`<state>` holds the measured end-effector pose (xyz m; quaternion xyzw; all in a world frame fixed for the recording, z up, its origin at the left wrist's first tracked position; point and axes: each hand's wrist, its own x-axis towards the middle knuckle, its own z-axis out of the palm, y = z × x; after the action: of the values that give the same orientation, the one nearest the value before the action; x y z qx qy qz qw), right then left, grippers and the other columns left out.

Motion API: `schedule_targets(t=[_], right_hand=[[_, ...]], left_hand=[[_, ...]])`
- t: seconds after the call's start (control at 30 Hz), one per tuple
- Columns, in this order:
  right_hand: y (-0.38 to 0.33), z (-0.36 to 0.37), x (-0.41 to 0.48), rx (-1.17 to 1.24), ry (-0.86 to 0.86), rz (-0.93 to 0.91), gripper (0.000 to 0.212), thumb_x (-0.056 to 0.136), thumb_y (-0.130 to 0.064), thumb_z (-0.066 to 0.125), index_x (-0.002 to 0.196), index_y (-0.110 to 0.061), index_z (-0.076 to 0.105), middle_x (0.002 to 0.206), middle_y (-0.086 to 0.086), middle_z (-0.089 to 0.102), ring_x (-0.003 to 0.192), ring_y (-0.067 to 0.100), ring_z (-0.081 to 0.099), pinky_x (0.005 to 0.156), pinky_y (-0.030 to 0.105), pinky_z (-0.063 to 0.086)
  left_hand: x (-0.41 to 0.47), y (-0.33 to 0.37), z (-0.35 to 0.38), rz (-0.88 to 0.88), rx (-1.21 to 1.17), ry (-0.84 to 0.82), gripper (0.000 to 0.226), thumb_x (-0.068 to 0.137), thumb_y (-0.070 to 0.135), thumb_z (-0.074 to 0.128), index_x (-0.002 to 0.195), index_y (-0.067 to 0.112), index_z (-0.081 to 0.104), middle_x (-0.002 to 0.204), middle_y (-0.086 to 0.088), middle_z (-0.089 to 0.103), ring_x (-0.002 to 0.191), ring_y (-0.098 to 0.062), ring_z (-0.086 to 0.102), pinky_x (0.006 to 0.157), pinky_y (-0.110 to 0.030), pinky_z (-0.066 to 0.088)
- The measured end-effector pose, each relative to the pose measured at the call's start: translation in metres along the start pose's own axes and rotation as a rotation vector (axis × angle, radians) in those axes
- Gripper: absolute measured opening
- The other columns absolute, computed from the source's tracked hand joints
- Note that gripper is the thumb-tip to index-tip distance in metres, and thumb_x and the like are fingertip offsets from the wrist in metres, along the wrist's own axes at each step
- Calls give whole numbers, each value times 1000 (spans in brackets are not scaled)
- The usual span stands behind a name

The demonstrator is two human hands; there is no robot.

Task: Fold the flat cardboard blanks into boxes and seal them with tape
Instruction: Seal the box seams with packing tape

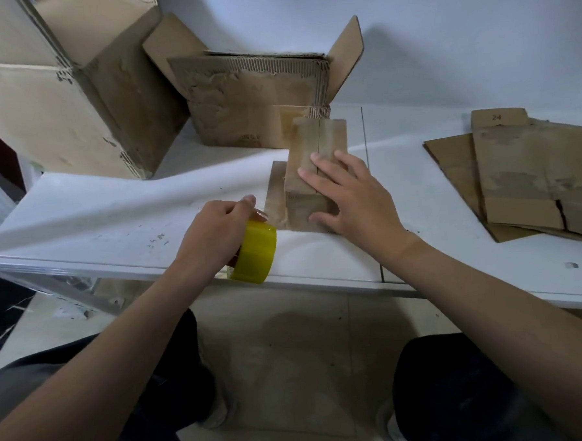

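The right hand (349, 197) lies flat with the fingers spread and straight on top of the small box (312, 141), which stands in the middle of the table (114, 222). I think the hand presses the closed flaps down, so the seam between them does not open while tape goes on. A glossy strip already seems to cover the far part of this seam. The left hand (213, 238) grips the yellow tape roll (256, 254) at the near edge of the table, just beside the box, probably ready to pull more tape. Whether a strip joins the roll to the box, I cannot tell. To the right, well apart, the flat blanks (523, 174) wait in a loose pile. Behind the small box stands an open carton (260, 104) with its flaps up, and at the left a tall carton (74, 107), also open. What is inside them is hidden from this angle.
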<state>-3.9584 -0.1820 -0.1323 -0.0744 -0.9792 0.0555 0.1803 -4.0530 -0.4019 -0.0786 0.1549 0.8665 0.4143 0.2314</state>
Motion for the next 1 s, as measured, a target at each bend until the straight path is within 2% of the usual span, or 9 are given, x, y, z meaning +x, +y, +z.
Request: schedule_targets(t=[0.1,0.17,0.3,0.43,0.5,0.6,0.73,0.87,1.0], right_hand=[[3,-2,5,-43,-54,-10,88,76,-50,81,152,-34,41,159,-5,38,144,31,32,108,54,43],[1,-9,5,-35,-24,-8,78,84,-57,69,152,-31,40,159,-5,39,143,32,31,113,53,36],[-21,-45,0,196,186,93,52,98,-54,49,142,-27,51,133,-8,54,121,18,36,97,36,35],[-56,-71,-11,515,54,176,70,82,-73,58,137,-34,40,104,-15,55,92,4,55,79,21,50],[-65,-75,-16,556,-20,212,78,72,-72,69,132,-43,29,105,-22,50,89,1,58,74,18,54],[-66,-81,-16,603,-4,231,78,76,-50,83,131,-43,28,112,-21,49,93,5,60,75,22,58],[-56,-97,-15,595,51,200,70,80,-39,83,135,-34,40,122,-11,53,102,11,56,77,23,52],[-41,-105,-17,493,19,68,61,83,-39,79,135,-31,47,120,-21,49,101,3,50,75,16,45],[-22,-108,-14,406,4,-8,58,82,-39,74,134,-34,49,113,-28,39,97,0,44,74,18,42]], left_hand=[[-4,4,-2,-2,-47,-18,55,98,61,37,92,25,78,99,-7,70,88,-33,67,85,-53,59],[-7,8,-2,19,-111,-51,52,105,52,36,92,25,78,100,-5,71,89,-33,67,77,-45,61],[-16,19,-4,73,-249,-85,48,107,47,37,97,24,79,101,-12,72,80,-31,69,58,-34,55],[-25,39,-2,94,-448,-128,41,106,45,42,106,23,77,101,-15,73,77,-27,71,64,-36,57],[-30,49,-2,113,-550,-145,40,105,42,44,108,20,76,100,-17,74,77,-26,72,65,-36,58],[-31,60,0,161,-590,-128,36,104,42,47,105,22,77,94,-9,75,77,-24,73,66,-33,60],[-24,66,6,291,-475,-14,21,86,48,69,96,32,78,79,12,72,69,3,62,63,-16,53],[-18,72,8,289,-447,-36,37,67,50,79,93,24,80,92,-5,75,77,-3,63,67,-24,50],[-10,77,8,272,-429,-43,19,79,38,80,89,22,78,84,-2,76,77,-9,65,64,-25,49]])
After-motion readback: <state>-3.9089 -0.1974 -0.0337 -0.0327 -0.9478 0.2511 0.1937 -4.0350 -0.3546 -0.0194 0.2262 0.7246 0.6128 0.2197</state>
